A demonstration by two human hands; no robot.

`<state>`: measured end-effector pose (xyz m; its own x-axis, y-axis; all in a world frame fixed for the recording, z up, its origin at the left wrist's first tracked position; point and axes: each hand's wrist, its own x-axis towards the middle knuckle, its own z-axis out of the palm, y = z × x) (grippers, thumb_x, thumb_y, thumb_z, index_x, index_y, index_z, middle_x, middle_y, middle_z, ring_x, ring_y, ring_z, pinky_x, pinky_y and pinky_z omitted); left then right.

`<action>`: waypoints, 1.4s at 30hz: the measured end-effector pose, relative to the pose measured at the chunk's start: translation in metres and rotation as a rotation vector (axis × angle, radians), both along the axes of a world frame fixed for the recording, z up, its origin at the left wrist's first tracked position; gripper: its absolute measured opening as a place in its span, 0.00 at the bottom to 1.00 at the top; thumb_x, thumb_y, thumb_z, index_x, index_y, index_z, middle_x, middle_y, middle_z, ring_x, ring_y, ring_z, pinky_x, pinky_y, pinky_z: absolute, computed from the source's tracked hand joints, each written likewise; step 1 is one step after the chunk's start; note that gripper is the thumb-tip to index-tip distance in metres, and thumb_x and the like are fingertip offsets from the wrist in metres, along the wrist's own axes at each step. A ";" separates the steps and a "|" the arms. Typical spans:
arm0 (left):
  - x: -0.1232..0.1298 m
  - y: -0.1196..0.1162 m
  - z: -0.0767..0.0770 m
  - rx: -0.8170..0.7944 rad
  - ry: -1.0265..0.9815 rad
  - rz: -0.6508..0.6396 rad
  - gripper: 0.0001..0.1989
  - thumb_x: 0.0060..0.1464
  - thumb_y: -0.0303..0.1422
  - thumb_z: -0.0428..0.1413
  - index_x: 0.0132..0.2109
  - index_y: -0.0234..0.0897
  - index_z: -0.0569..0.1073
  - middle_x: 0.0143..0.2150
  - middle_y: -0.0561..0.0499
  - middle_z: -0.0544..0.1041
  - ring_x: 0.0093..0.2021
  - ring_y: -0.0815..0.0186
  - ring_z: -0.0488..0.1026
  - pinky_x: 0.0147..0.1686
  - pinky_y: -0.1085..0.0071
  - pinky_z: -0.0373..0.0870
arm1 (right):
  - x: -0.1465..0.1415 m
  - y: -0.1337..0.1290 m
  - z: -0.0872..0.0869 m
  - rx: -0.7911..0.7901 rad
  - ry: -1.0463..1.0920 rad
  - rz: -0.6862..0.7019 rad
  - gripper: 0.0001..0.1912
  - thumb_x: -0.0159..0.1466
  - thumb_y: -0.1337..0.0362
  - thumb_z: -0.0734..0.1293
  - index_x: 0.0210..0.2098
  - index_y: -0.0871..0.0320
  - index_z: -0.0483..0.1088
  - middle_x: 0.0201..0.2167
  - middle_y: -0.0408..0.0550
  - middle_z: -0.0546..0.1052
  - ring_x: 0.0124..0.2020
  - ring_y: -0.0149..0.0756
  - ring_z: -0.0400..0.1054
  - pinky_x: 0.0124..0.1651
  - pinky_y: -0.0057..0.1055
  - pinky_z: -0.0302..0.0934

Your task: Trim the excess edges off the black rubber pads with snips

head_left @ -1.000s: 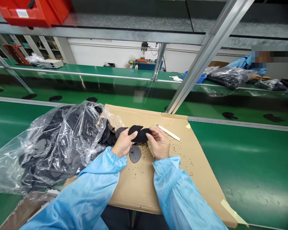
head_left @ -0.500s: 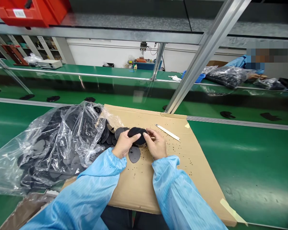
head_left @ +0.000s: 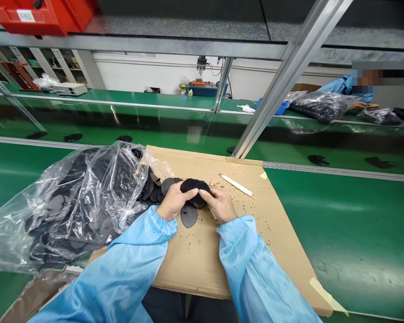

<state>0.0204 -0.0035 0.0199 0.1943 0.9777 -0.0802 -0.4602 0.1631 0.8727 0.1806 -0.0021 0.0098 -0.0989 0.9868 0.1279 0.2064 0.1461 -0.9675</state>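
Note:
Between my two hands is a dark, rounded flat piece [head_left: 194, 184], lifted over the cardboard sheet. My left hand [head_left: 173, 200] grips its left side, thumb on the near face. From the right, my right hand [head_left: 221, 202] pinches it, its thumb close to the left thumb. The fingers behind the piece are partly hidden. Just below lies a grey oval disc [head_left: 189, 216] on the cardboard. More dark discs [head_left: 154, 194] are heaped left of my hands, at the mouth of a clear plastic bag [head_left: 84, 202] full of them.
A white cutter-like strip [head_left: 235, 184] lies on the cardboard sheet [head_left: 188, 273] among scattered black specks. A metal post [head_left: 289, 80] rises behind its back edge. Beyond, dark pieces [head_left: 73, 137] rest on a green surface. A red bin [head_left: 43, 18] hangs upper left. Another person sits far right.
My right hand has shifted slightly, its thumb moving left along the piece toward the left thumb. My left hand keeps its hold. The far person's arm has moved a little.

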 end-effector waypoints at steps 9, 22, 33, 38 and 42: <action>-0.001 0.005 0.003 -0.167 -0.113 0.065 0.24 0.41 0.37 0.69 0.44 0.35 0.72 0.36 0.50 0.76 0.32 0.70 0.72 0.28 0.76 0.68 | -0.009 -0.007 0.003 0.155 0.022 0.003 0.21 0.64 0.49 0.64 0.40 0.61 0.75 0.30 0.47 0.75 0.28 0.32 0.66 0.31 0.29 0.63; -0.008 0.002 0.004 -0.276 -0.125 -0.230 0.24 0.42 0.43 0.68 0.42 0.38 0.70 0.32 0.54 0.70 0.26 0.72 0.71 0.16 0.81 0.61 | -0.012 -0.010 0.007 0.655 -0.229 -0.076 0.11 0.68 0.64 0.62 0.40 0.55 0.77 0.37 0.47 0.80 0.37 0.35 0.74 0.41 0.32 0.71; -0.002 -0.002 0.005 -0.259 -0.142 -0.168 0.20 0.43 0.41 0.67 0.40 0.35 0.72 0.33 0.53 0.71 0.27 0.73 0.71 0.19 0.80 0.66 | -0.018 -0.011 0.002 0.690 -0.271 -0.179 0.11 0.69 0.64 0.61 0.39 0.57 0.75 0.34 0.48 0.78 0.34 0.34 0.73 0.39 0.30 0.69; 0.007 0.001 0.010 -0.239 -0.009 0.141 0.13 0.47 0.28 0.64 0.41 0.33 0.73 0.35 0.48 0.76 0.31 0.70 0.74 0.30 0.76 0.73 | -0.016 -0.006 -0.004 0.601 -0.201 -0.289 0.11 0.68 0.61 0.61 0.41 0.57 0.74 0.35 0.48 0.78 0.36 0.35 0.72 0.42 0.31 0.67; 0.008 0.036 0.024 -0.125 0.277 0.348 0.10 0.48 0.26 0.60 0.41 0.35 0.72 0.40 0.45 0.78 0.41 0.61 0.76 0.45 0.62 0.74 | -0.013 -0.001 -0.011 0.580 -0.236 -0.348 0.13 0.69 0.59 0.60 0.42 0.57 0.74 0.35 0.48 0.78 0.36 0.36 0.72 0.42 0.32 0.66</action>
<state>0.0286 0.0329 0.0437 -0.1895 0.9604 -0.2043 -0.2586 0.1519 0.9540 0.1674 -0.0032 -0.0010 0.1192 0.7458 0.6554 0.5288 0.5110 -0.6777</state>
